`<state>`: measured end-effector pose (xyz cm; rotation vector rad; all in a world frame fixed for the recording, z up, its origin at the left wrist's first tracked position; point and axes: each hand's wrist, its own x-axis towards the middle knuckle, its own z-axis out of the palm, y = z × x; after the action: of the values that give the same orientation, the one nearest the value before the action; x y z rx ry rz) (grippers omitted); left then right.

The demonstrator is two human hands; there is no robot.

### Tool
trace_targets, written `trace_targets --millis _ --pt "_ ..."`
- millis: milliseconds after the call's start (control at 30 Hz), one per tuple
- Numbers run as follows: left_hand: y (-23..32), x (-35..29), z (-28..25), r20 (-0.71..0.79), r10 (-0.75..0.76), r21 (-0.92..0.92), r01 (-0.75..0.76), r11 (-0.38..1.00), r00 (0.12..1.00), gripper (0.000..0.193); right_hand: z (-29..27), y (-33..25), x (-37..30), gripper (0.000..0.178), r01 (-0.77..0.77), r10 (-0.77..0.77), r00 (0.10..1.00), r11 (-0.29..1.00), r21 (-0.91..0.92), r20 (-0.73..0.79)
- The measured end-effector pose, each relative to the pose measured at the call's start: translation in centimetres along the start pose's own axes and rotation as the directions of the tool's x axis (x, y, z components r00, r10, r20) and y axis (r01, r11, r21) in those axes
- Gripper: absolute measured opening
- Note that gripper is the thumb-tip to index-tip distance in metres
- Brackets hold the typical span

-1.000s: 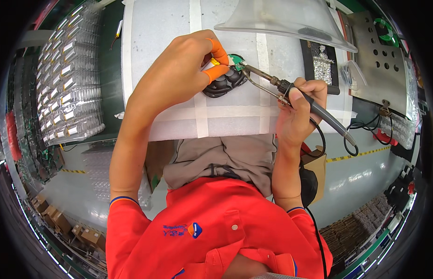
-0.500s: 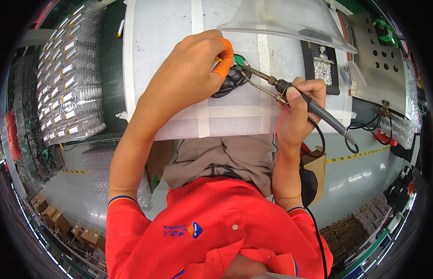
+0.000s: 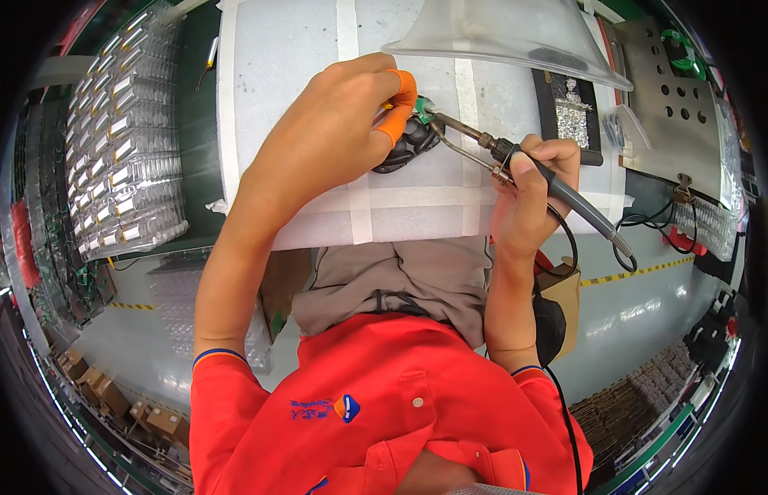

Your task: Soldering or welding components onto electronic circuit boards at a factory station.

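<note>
Since one second ago, the left hand (image 3: pixel 347 124) has shifted slightly to the right, covering more of the yellow piece (image 3: pixel 387 105). At the centre is the green board (image 3: pixel 423 107), lying by the black casing (image 3: pixel 410 146) on the bench (image 3: pixel 277 41). Left fingers bend together at its near edge; what this grip pinches, I cannot tell. Right hand (image 3: pixel 526 190) grasps the iron (image 3: pixel 575 205) firmly, its tip at the board. Soldering seems under way; the board is uncovered, and whether any joint is finished or remains, I cannot see.
</note>
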<state>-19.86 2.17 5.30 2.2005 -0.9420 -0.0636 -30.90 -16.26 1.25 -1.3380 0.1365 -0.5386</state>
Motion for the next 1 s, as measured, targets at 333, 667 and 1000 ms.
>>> trace_targets --millis 333,667,1000 --pt "0.0 0.3 -0.3 0.076 0.009 -0.003 -0.009 1.0 0.997 0.008 0.2 0.1 0.0 0.019 0.008 -0.007 1.0 0.999 -0.038 0.028" --pt "0.2 0.4 -0.3 0.066 0.005 0.002 -0.005 1.0 0.998 0.008 0.4 -0.1 0.0 0.02 0.077 -0.076 0.997 0.997 -0.006 0.011" --pt "-0.8 -0.9 -0.8 -0.032 -0.173 -0.332 0.153 0.931 0.984 0.009 -1.5 -0.9 0.1 0.027 0.14 -0.139 0.964 0.99 -0.009 -0.229"
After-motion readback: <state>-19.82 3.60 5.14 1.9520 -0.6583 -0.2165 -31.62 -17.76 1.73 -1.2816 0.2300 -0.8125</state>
